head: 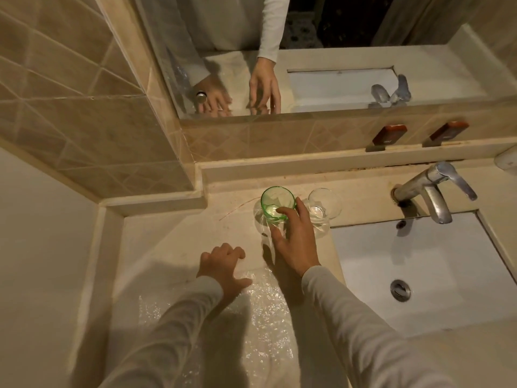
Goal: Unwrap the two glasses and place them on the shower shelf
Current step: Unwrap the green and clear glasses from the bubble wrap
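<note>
Glasses: both look unwrapped, green glass (277, 203) beside clear glass (324, 204) on the tabletop (173, 233). Your right hand (293, 242) grips the green one; your left hand (223, 270) rests curled on bubble wrap (251, 331). Shelf comes next.

There is only one view, from a wide-angle camera worn on the person's head. It looks forward and steeply down over both sleeved forearms onto the beige counter (167, 242), from close above. The wide lens bends straight edges, so the tiled wall (70, 88) on the left leans outward. The white basin (447, 275) and the tap (430, 191) sit at the right side of the frame, the basin cut off at the edge. At the top the mirror (321, 88) faces back toward the camera and shows the counter from the opposite side. With no second view, that reflection is the only overlap.
</note>
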`<action>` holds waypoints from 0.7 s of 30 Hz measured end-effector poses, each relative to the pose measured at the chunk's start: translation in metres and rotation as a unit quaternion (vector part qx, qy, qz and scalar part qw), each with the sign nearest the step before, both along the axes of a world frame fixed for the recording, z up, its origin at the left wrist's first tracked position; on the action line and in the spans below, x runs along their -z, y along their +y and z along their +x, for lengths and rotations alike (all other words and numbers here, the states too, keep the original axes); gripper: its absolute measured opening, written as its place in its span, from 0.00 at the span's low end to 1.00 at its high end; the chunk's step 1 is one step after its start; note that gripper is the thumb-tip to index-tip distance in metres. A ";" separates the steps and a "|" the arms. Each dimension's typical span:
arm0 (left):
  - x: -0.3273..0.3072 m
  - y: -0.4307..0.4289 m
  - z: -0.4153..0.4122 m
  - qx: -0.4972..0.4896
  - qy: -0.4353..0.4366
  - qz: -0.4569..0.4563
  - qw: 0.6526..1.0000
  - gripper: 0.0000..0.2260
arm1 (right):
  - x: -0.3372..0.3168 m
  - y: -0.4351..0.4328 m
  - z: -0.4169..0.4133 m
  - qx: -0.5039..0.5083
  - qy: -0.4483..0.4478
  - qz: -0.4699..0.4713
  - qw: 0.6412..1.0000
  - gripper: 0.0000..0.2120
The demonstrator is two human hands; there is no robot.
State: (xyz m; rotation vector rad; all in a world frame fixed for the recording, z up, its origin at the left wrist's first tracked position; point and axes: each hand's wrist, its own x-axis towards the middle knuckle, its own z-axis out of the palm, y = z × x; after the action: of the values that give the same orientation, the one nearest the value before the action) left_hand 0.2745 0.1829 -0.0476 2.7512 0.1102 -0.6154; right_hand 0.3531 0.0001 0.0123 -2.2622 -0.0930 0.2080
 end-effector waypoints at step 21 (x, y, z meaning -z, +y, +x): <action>-0.076 0.033 -0.123 -0.544 -0.307 -0.224 0.748 0.08 | -0.023 -0.019 -0.120 0.060 0.369 0.343 0.862 0.22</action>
State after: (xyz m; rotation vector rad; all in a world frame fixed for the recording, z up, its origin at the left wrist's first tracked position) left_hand 0.1518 0.2159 0.0289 1.7929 1.1188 0.5224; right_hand 0.2335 -0.0191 0.0357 -1.3542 0.3331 0.8200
